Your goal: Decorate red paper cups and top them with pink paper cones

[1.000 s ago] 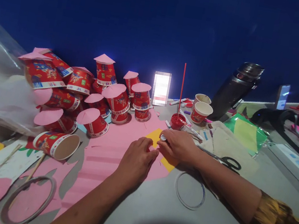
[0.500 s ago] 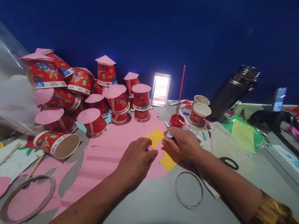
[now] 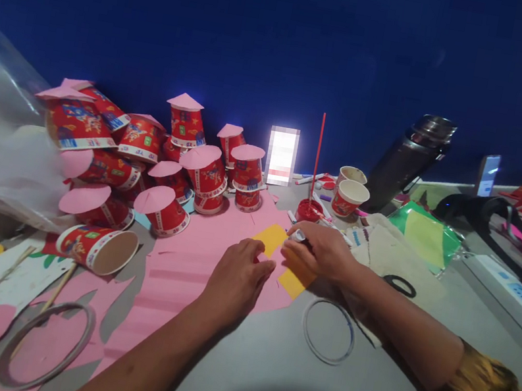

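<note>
Hands at the middle of the tabletop: my left hand (image 3: 237,278) lies palm down with fingers loosely spread, holding nothing, its fingertips pressing the pink paper sheet (image 3: 189,264) just beside the yellow paper strip (image 3: 276,251). My right hand (image 3: 319,252) is curled around a small white-tipped marker (image 3: 298,235), its tip down at the far edge of the yellow strip, which lies on the pink sheet between both hands. Just nearer to me than the right wrist, a thin wire ring (image 3: 328,330) lies flat on the bare grey tabletop (image 3: 289,387). Beyond the right hand stands a red paint pot (image 3: 309,210) with a thin red stick (image 3: 318,155) upright in it, and two open paper cups (image 3: 351,194) beside that. Toward the far left edge, a heap of red paper cups with pink cone lids (image 3: 147,156) is piled up. A dark steel flask (image 3: 413,154) leans at the far right, with green and yellow paper (image 3: 427,233) lying near it.
</note>
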The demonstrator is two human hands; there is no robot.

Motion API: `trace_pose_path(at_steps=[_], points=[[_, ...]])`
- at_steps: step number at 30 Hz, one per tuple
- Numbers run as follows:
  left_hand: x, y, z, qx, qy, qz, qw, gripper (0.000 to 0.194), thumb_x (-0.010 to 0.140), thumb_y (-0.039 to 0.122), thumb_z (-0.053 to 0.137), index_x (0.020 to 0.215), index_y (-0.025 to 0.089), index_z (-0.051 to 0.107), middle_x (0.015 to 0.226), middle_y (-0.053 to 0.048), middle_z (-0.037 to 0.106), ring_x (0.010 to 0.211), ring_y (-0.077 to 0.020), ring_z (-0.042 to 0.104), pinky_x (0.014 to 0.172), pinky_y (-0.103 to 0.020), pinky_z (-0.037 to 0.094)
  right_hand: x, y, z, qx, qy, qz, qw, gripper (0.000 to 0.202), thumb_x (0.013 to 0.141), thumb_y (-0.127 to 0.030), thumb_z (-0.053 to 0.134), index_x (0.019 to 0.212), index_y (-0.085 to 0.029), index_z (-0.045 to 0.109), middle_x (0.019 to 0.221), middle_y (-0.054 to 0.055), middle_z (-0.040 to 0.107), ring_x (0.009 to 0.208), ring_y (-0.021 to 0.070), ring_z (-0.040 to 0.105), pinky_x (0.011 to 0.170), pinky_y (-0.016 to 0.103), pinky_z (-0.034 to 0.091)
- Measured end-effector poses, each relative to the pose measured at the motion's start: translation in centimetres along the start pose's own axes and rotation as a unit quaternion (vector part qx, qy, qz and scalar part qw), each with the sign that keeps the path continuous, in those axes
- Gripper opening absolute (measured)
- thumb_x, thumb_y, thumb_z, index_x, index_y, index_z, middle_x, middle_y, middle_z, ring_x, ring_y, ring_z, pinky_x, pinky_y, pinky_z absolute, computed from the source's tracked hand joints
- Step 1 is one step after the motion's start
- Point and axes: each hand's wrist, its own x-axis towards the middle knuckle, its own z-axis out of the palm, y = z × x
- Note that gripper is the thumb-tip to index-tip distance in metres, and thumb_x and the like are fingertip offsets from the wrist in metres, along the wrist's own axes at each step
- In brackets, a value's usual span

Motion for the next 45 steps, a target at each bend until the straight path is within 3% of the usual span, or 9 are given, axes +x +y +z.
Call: trace_pose_path(at_steps=[4,9,14,21,27,31,35,41,45], points=[[0.1,0.0,0.0,0.003,0.003,0.002,1.0,0.023,0.099,0.021,0.055,0.102,0.023,0.078,0.108,-0.013,0.065,0.096,-0.0257,0.058,0.079,-0.04,0.048,0.1,-0.5,0.4,-0.017,-0.037,-0.015,0.999,0.022,0.1,-0.036,0.057,0.104,-0.017,0.068,0.098,0.009,0.075,0.086,0.0214,0.066,0.069,0.029,0.036],[0.0,-0.1,0.1,-0.003,0.006,0.003,1.0,0.024,0.098,0.02,0.055,0.1,0.023,0.079,0.109,-0.014,0.065,0.095,-0.0259,0.059,0.079,-0.041,0.049,0.3,-0.6,0.4,0.005,0.003,0.028,1.0,0.023,0.102,-0.035,0.056,0.109,-0.016,0.067,0.101,0.008,0.076,0.09,0.0214,0.068,0.072,0.029,0.039],[0.0,-0.2,0.2,-0.001,0.012,0.01,1.0,0.026,0.099,0.022,0.053,0.105,0.023,0.078,0.107,-0.014,0.065,0.094,-0.0259,0.058,0.078,-0.041,0.049,0.5,-1.1,0.8,-0.004,-0.019,0.014,1.0,0.022,0.099,-0.037,0.058,0.1,-0.018,0.068,0.095,0.008,0.076,0.085,0.0217,0.068,0.069,0.029,0.038],[-0.1,-0.1,-0.3,-0.012,-0.001,0.007,1.0,0.024,0.096,0.017,0.054,0.102,0.024,0.076,0.111,-0.013,0.064,0.094,-0.0249,0.058,0.081,-0.041,0.049,0.5,1.0,-1.6,0.092,0.104,0.049,0.989,0.021,0.098,-0.038,0.056,0.1,-0.02,0.067,0.093,0.006,0.075,0.079,0.0196,0.065,0.071,0.029,0.041],[-0.3,-0.3,-0.3,-0.036,0.0,-0.011,0.999,0.054,0.086,0.008,0.056,0.138,0.019,0.057,0.122,-0.015,0.063,0.107,-0.0292,0.057,0.087,-0.045,0.049,-2.6,1.3,-2.6,0.124,0.01,0.077,0.989,0.017,0.091,-0.033,0.061,0.101,-0.021,0.067,0.088,0.002,0.073,0.072,0.0174,0.062,0.064,0.027,0.038],[0.0,-0.3,-0.3,-0.054,0.019,-0.043,0.997,0.03,0.099,0.016,0.047,0.123,0.018,0.065,0.105,-0.012,0.069,0.095,-0.0258,0.059,0.08,-0.042,0.048,-3.8,1.0,-2.2,0.12,0.008,0.089,0.989,0.016,0.093,-0.032,0.059,0.104,-0.022,0.066,0.095,0.003,0.073,0.076,0.0175,0.062,0.066,0.028,0.039],[0.3,-0.4,-0.9,-0.127,0.071,-0.111,0.983,0.018,0.1,0.019,0.05,0.101,0.019,0.069,0.093,-0.007,0.071,0.09,-0.0226,0.062,0.079,-0.038,0.049,-4.3,0.9,-1.9,0.144,0.0,0.108,0.984,0.008,0.087,-0.025,0.063,0.094,-0.022,0.064,0.089,0.002,0.07,0.078,0.0185,0.061,0.066,0.028,0.04],[0.7,0.0,-2.1,-0.281,0.139,-0.218,0.924,0.015,0.087,0.013,0.057,0.082,0.022,0.068,0.085,-0.002,0.073,0.076,-0.0176,0.065,0.07,-0.031,0.051,-5.5,1.0,-1.6,0.076,-0.046,0.101,0.991,0.011,0.083,-0.025,0.069,0.093,-0.021,0.067,0.087,0.005,0.068,0.081,0.0215,0.059,0.069,0.031,0.041],[0.8,1.0,-2.7,-0.345,0.17,-0.236,0.892,0.009,0.084,0.016,0.06,0.079,0.022,0.066,0.081,0.0,0.069,0.072,-0.0152,0.064,0.066,-0.028,0.051,-4.8,-0.2,-2.4,0.121,0.011,0.085,0.989,0.017,0.087,-0.036,0.068,0.091,-0.02,0.069,0.085,0.005,0.069,0.079,0.0211,0.059,0.07,0.032,0.042]])
